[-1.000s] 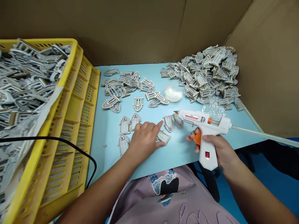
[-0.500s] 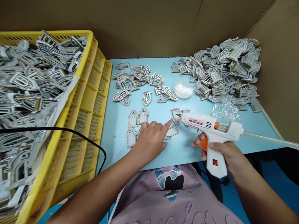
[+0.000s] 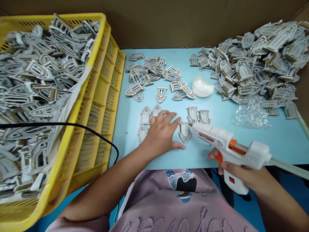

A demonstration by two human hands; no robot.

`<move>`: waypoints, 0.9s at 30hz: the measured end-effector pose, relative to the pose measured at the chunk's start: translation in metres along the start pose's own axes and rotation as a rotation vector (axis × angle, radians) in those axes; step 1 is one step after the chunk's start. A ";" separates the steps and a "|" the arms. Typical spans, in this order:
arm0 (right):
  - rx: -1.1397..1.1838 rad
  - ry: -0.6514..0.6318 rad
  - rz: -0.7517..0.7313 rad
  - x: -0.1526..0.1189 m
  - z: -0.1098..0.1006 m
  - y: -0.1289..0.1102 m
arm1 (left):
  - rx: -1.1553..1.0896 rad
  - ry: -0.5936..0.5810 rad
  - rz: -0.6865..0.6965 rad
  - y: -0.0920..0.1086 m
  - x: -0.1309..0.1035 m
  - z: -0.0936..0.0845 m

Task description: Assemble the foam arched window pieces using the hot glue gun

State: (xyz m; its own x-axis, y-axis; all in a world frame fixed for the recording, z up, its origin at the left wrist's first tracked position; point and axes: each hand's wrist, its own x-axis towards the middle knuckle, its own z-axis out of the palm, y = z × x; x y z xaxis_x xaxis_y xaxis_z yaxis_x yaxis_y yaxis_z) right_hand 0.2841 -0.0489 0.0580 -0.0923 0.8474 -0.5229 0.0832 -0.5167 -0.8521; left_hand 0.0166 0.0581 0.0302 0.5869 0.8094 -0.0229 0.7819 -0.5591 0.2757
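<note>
My left hand (image 3: 163,133) hovers over the pale blue table with its fingers spread and nothing in them. Just right of it lies an arched window piece (image 3: 185,132), its pointed end toward me. My right hand (image 3: 238,169) is wrapped round the handle of a white glue gun (image 3: 213,137), with fingers at the orange trigger. The gun's nozzle end points left, beside that arched piece. Two more pieces (image 3: 192,114) lie just above. Left of my left hand, several arched pieces (image 3: 145,116) are laid out, partly hidden by the hand.
A yellow crate (image 3: 96,106) full of similar pieces stands at the left, a black cable (image 3: 82,126) crossing it. Loose pieces (image 3: 161,94) lie mid-table. A large heap (image 3: 243,69) is at the back right, near a white round item (image 3: 204,88) and crumpled clear plastic (image 3: 252,112).
My left hand has opened its fingers wider. The arched piece beside it now lies upright instead of slanted. The glue gun tilts more, its nozzle lower relative to the pieces. The view has shifted.
</note>
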 end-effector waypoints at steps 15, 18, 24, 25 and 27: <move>-0.500 0.039 0.098 0.003 0.003 0.002 | -0.084 0.027 -0.001 0.002 0.007 0.018; -0.521 0.047 0.089 0.003 0.004 0.001 | -0.095 0.031 0.006 0.001 0.007 0.018; -0.498 0.073 0.077 0.002 0.010 -0.005 | -0.112 0.041 0.012 0.000 0.007 0.018; -0.491 0.080 0.064 0.002 0.010 -0.005 | -0.113 0.042 0.013 0.000 0.006 0.018; -0.480 0.088 0.053 0.001 0.011 -0.005 | -0.114 0.049 0.017 0.000 0.006 0.019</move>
State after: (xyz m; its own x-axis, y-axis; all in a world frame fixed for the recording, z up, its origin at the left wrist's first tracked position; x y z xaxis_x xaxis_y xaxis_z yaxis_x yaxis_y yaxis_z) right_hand 0.2723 -0.0465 0.0612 0.0074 0.8394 -0.5435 0.5355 -0.4623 -0.7068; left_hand 0.0241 0.0600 0.0117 0.5868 0.8092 0.0290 0.7411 -0.5511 0.3835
